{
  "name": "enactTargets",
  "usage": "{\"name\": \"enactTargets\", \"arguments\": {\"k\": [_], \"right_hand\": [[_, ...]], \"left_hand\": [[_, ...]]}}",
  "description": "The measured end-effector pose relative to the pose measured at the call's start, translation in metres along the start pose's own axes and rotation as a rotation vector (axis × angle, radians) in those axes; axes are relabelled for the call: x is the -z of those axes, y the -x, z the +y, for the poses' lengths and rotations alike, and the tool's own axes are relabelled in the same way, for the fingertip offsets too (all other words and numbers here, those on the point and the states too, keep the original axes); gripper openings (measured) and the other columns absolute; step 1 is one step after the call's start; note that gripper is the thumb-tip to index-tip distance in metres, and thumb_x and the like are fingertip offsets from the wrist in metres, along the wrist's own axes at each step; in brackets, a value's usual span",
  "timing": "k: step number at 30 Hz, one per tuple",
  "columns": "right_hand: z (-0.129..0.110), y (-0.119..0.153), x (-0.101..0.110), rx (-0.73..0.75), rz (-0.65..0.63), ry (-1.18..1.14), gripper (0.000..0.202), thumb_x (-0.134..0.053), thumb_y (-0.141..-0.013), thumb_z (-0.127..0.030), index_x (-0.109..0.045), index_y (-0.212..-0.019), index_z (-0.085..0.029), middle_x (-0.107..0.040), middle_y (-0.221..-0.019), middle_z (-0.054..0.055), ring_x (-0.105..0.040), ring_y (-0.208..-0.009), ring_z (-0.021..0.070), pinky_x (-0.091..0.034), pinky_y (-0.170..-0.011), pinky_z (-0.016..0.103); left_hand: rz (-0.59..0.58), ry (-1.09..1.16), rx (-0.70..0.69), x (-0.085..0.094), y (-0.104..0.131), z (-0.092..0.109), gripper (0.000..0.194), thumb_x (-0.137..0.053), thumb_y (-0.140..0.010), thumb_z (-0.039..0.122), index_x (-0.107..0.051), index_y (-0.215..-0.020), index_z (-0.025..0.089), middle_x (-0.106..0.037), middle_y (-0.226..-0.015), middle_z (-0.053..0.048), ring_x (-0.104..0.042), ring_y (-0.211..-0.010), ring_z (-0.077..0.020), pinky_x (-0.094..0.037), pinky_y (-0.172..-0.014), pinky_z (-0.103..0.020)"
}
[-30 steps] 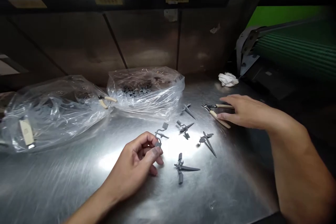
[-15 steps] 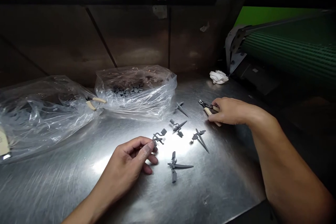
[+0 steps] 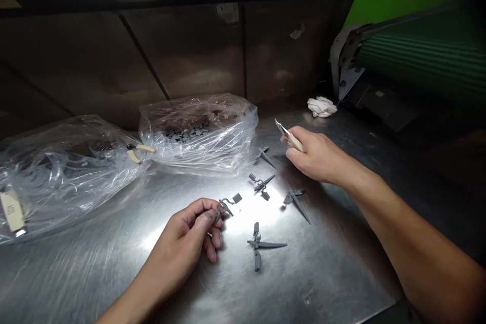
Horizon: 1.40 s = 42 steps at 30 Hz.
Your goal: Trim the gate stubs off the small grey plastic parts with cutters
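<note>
My left hand [image 3: 193,233] pinches a small grey plastic part [image 3: 228,204] between thumb and fingers, just above the metal table [image 3: 197,288]; a curved arm with a block at its end sticks out to the right. Off the table, my right hand [image 3: 315,154] grips a pair of side cutters [image 3: 287,136] by its cream handles, jaws pointing up and left. Several similar grey parts lie between and in front of the hands: a cross-shaped one [image 3: 261,244] nearest me, one with a long spike [image 3: 298,205], and another [image 3: 262,185] farther back.
Behind the hands stands a clear plastic bag [image 3: 201,136] holding many small grey pieces. Another clear bag [image 3: 76,172] lies at the left, with cream-handled cutters [image 3: 138,152] by it and a cream knife-like tool [image 3: 13,212]. Crumpled white tissue [image 3: 321,107] sits near a green conveyor [image 3: 421,66].
My right hand has lifted the side cutters off the table and moved them up and left. The grey part in my left hand has turned.
</note>
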State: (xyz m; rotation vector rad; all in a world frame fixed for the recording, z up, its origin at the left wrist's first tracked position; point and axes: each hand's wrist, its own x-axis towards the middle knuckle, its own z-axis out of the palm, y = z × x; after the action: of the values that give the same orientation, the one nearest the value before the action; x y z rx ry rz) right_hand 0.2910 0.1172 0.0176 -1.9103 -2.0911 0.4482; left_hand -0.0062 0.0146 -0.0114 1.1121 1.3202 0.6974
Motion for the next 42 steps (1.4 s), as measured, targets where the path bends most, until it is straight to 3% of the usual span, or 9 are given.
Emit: {"name": "enactTargets", "arguments": {"k": [6,13,16,19,24,30,35,39,42], "right_hand": [[-0.012,0.01,0.01,0.095,0.013,-0.045,0.023,-0.061,-0.093,-0.023,-0.076,-0.111,-0.024,-0.078,-0.096,0.002,-0.069,-0.087,0.0223,-0.042,-0.075,0.031],[-0.012,-0.006,-0.02,0.141,0.067,-0.075,0.025,-0.078,-0.093,-0.033,-0.066,-0.112,-0.021,-0.077,-0.109,0.005,-0.068,-0.093,0.022,-0.04,-0.074,0.031],[-0.014,-0.009,-0.03,0.153,0.012,-0.062,0.023,-0.076,-0.091,-0.022,-0.066,-0.113,-0.022,-0.078,-0.108,0.006,-0.069,-0.092,0.0235,-0.038,-0.071,0.031],[-0.014,-0.009,-0.031,0.148,0.011,-0.05,0.026,-0.071,-0.092,-0.016,-0.067,-0.117,-0.022,-0.078,-0.11,0.007,-0.07,-0.097,0.0256,-0.041,-0.074,0.032],[-0.007,-0.01,-0.025,0.103,-0.002,-0.023,0.027,-0.075,-0.089,-0.022,-0.07,-0.116,-0.021,-0.078,-0.107,0.009,-0.07,-0.096,0.03,-0.043,-0.073,0.036],[-0.003,-0.005,-0.016,0.126,0.045,-0.026,0.022,-0.069,-0.097,-0.038,-0.072,-0.114,-0.025,-0.077,-0.099,0.006,-0.07,-0.093,0.0284,-0.045,-0.077,0.037],[-0.006,0.016,0.0,0.27,-0.142,-0.103,0.029,-0.064,-0.097,-0.047,-0.074,-0.116,-0.027,-0.073,-0.081,0.001,-0.068,-0.07,0.0229,-0.048,-0.066,0.035],[-0.016,0.038,0.01,0.435,-0.421,-0.235,0.026,-0.068,-0.102,-0.052,-0.072,-0.115,-0.03,-0.079,-0.098,0.001,-0.074,-0.083,0.0232,-0.056,-0.071,0.036],[-0.027,0.05,0.011,0.523,-0.514,-0.199,0.016,-0.067,-0.105,-0.047,-0.07,-0.111,-0.032,-0.079,-0.107,0.0,-0.075,-0.093,0.0222,-0.06,-0.082,0.037]], "left_hand": [[0.115,0.117,0.025,0.006,-0.005,0.003,0.045,-0.089,-0.083,0.056,-0.077,-0.097,0.016,-0.075,-0.08,-0.004,-0.066,-0.064,-0.0151,-0.056,-0.064,-0.025],[0.263,-0.275,-0.033,-0.007,0.008,0.007,0.042,-0.085,-0.088,0.059,-0.083,-0.106,0.021,-0.068,-0.069,0.0,-0.055,-0.063,-0.0145,-0.044,-0.059,-0.023],[0.32,-0.324,-0.047,-0.018,0.011,0.011,0.039,-0.087,-0.086,0.056,-0.084,-0.105,0.022,-0.068,-0.072,0.0,-0.054,-0.065,-0.0138,-0.041,-0.057,-0.022],[0.313,-0.295,-0.017,-0.021,0.01,0.014,0.045,-0.087,-0.086,0.058,-0.083,-0.108,0.019,-0.067,-0.067,0.001,-0.051,-0.059,-0.0124,-0.039,-0.053,-0.021],[0.18,-0.219,0.028,-0.007,0.004,0.011,0.041,-0.086,-0.09,0.051,-0.08,-0.111,0.016,-0.08,-0.081,-0.006,-0.061,-0.06,-0.0125,-0.052,-0.061,-0.024],[0.072,-0.058,0.081,-0.001,0.004,0.009,0.036,-0.084,-0.092,0.041,-0.08,-0.116,0.014,-0.083,-0.097,-0.009,-0.078,-0.088,-0.0204,-0.062,-0.075,-0.028],[0.034,-0.109,-0.003,-0.008,0.006,0.008,0.026,-0.073,-0.098,0.035,-0.08,-0.114,0.016,-0.077,-0.086,-0.005,-0.074,-0.083,-0.021,-0.057,-0.069,-0.03],[0.055,-0.296,-0.219,-0.01,0.007,0.002,0.021,-0.067,-0.1,0.029,-0.085,-0.11,0.021,-0.082,-0.102,-0.005,-0.072,-0.087,-0.0208,-0.054,-0.08,-0.033],[0.059,-0.302,-0.291,-0.011,0.008,-0.001,0.023,-0.066,-0.099,0.024,-0.087,-0.109,0.023,-0.084,-0.107,-0.006,-0.075,-0.092,-0.0231,-0.053,-0.082,-0.033]]}}
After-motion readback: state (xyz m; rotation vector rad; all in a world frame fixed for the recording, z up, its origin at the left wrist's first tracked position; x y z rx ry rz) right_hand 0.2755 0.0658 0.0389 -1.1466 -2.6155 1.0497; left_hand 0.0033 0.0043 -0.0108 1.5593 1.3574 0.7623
